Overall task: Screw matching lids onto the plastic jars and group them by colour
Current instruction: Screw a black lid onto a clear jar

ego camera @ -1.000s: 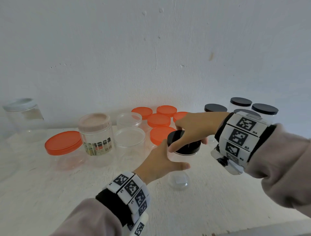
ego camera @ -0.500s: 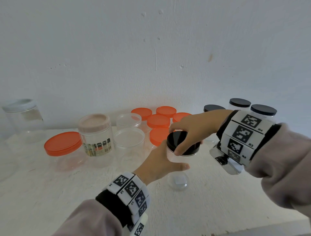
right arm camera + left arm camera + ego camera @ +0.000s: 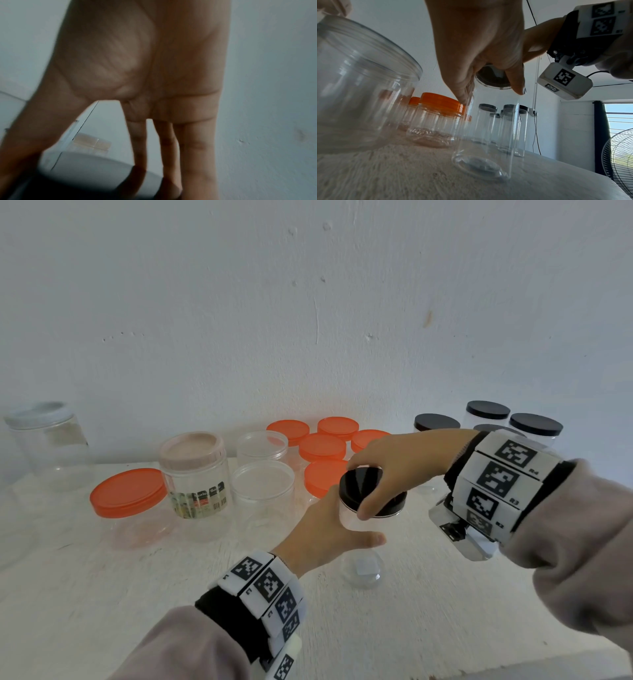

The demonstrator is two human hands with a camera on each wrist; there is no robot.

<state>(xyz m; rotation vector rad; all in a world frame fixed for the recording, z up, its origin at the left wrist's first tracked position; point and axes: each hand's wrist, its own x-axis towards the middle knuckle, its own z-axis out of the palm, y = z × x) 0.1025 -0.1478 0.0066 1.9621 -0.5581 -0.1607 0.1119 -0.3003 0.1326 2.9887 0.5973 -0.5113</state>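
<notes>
Black lid (image 3: 368, 486) gripped by right hand (image 3: 394, 463) atop clear jar (image 3: 359, 542)

The right hand (image 3: 397, 463) turns on the round black plastic lid (image 3: 368, 491), its thumb now further round the near rim.

Lidded jars (image 3: 325, 450) behind, w/ open jars (image 3: 263, 484) left.

Plain pale-blue plaster wall (image 3: 308, 302), scuffed; rough white cloth-covered tabletop (image 3: 411, 628). Daylit window (image 3: 619, 121), dark curtain (image 3: 600, 135), wire-grille fan (image 3: 619, 155) adjacent.
</notes>
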